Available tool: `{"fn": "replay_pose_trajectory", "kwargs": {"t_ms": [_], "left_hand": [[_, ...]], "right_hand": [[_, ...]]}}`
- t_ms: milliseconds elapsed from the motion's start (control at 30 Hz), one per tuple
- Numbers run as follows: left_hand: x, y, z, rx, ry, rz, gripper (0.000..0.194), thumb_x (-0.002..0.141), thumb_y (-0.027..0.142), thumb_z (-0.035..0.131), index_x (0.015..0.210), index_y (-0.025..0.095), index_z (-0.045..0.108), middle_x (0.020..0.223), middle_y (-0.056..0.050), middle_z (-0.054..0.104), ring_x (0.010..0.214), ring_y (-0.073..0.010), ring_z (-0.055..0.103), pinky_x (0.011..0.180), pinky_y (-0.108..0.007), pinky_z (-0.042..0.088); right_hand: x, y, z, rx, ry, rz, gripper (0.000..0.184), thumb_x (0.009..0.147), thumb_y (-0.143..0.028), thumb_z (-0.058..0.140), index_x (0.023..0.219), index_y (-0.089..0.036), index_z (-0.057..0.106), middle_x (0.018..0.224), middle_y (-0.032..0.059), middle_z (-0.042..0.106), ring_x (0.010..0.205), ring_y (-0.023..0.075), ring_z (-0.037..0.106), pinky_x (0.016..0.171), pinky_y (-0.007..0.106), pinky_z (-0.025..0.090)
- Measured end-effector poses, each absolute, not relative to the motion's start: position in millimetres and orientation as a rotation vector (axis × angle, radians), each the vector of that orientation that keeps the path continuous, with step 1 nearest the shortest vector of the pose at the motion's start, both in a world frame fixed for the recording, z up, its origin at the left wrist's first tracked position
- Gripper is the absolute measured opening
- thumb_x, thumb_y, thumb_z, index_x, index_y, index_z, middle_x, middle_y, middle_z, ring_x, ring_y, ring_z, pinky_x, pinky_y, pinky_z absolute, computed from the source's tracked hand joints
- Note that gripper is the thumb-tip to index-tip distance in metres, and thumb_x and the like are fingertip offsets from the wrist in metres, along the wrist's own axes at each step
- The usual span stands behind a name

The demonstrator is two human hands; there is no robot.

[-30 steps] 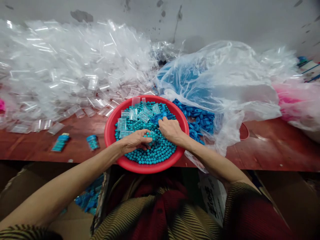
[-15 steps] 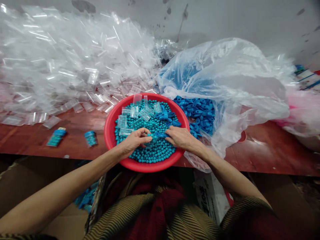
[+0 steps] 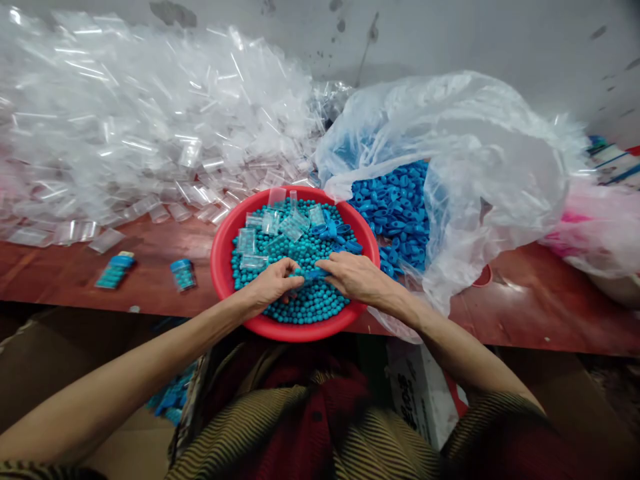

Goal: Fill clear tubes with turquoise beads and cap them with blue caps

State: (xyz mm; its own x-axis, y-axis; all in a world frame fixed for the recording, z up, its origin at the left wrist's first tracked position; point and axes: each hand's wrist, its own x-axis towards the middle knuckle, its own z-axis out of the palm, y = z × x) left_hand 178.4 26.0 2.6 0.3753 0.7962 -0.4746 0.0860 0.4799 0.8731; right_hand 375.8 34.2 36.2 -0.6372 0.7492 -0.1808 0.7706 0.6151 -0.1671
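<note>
Over a red basin (image 3: 220,267) of turquoise beads (image 3: 305,310), my two hands are close together. My left hand (image 3: 274,285) is closed in a pinch around what looks like a transparent plastic tube with beads in it, mostly hidden by the fingers. Between the fingertips of my right hand (image 3: 353,275) is a blue plastic cap (image 3: 315,274), touching or almost touching the tube's end; the exact contact cannot be made out. Several transparent tubes (image 3: 247,240) and a few loose blue caps (image 3: 333,229) lie on the beads toward the basin's far side.
A large heap of transparent tubes (image 3: 150,133) covers the back left of the red table (image 3: 525,313). Two capped, bead-filled tubes (image 3: 183,275) lie left of the basin. A pile of blue caps (image 3: 400,213) spills from a thin plastic bag (image 3: 480,140) at right.
My right hand has moved slightly left with the blue cap, closer to my left hand. The plastic bag's edge has lifted back, and more of the blue cap pile shows.
</note>
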Motion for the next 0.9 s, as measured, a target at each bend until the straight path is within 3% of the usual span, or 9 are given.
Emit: {"fn": "replay_pose_trajectory", "kwargs": {"t_ms": [100,200,267,400,500,633,800,900], "left_hand": [[181,25,4,1.007,1.051,0.597,0.039,0.062,0.035,0.072,0.083,0.018,0.044,0.062,0.006,0.055,0.049,-0.0078,0.052,0.041,-0.017,0.039],[180,24,5,0.933,0.959,0.588,0.044,0.061,0.038,0.073,0.087,0.02,0.042,0.066,0.007,0.055,0.053,-0.011,0.059,0.042,-0.019,0.044],[179,23,6,0.905,0.922,0.581,0.046,0.06,0.038,0.074,0.087,0.021,0.041,0.065,0.008,0.053,0.054,-0.0125,0.061,0.041,-0.02,0.045],[179,23,4,0.918,0.925,0.617,0.044,0.063,0.039,0.073,0.087,0.02,0.041,0.063,0.007,0.055,0.048,-0.0112,0.059,0.036,-0.017,0.04],[180,24,3,0.938,0.97,0.63,0.041,0.066,0.04,0.07,0.086,0.02,0.04,0.066,0.004,0.061,0.04,-0.0082,0.054,0.031,-0.015,0.032],[178,24,2,0.949,1.005,0.633,0.04,0.067,0.04,0.07,0.084,0.019,0.041,0.065,0.003,0.062,0.038,-0.0063,0.052,0.031,-0.014,0.03],[174,26,3,0.867,0.997,0.649,0.043,0.066,0.042,0.071,0.086,0.019,0.04,0.065,0.002,0.063,0.039,-0.0072,0.052,0.031,-0.014,0.029],[176,27,4,0.885,0.984,0.634,0.045,0.065,0.042,0.072,0.089,0.019,0.042,0.069,0.002,0.063,0.041,-0.0071,0.054,0.033,-0.015,0.031]], "right_hand": [[370,39,32,1.31,2.924,-0.75,0.02,0.087,-0.019,0.051,0.104,-0.015,0.059,0.09,0.0051,0.062,0.082,0.0143,0.054,0.073,0.024,0.038],[364,45,24,1.415,2.889,-1.298,0.014,0.086,-0.024,0.051,0.094,-0.016,0.059,0.074,-0.0019,0.056,0.068,0.0106,0.05,0.065,0.022,0.039],[363,48,19,1.477,2.887,-1.443,0.014,0.085,-0.029,0.052,0.084,-0.016,0.057,0.071,-0.003,0.052,0.067,0.0102,0.047,0.064,0.021,0.039],[362,47,18,1.655,2.928,-1.18,0.017,0.086,-0.032,0.051,0.084,-0.016,0.054,0.075,-0.0007,0.054,0.069,0.0119,0.05,0.066,0.023,0.039],[362,41,20,1.74,2.919,-0.735,0.023,0.09,-0.03,0.044,0.105,-0.015,0.055,0.083,0.0039,0.059,0.074,0.0152,0.054,0.066,0.024,0.039],[366,31,16,1.442,2.971,-0.37,0.036,0.094,-0.025,0.036,0.127,-0.017,0.049,0.094,0.0091,0.06,0.088,0.0189,0.054,0.071,0.026,0.041],[385,26,13,1.369,3.007,-0.607,0.036,0.094,-0.021,0.035,0.127,-0.02,0.051,0.086,0.0058,0.057,0.078,0.0162,0.053,0.07,0.027,0.044],[383,26,15,1.538,3.067,-0.848,0.032,0.094,-0.022,0.037,0.121,-0.018,0.054,0.093,0.0069,0.06,0.084,0.0158,0.056,0.077,0.029,0.045]]}}
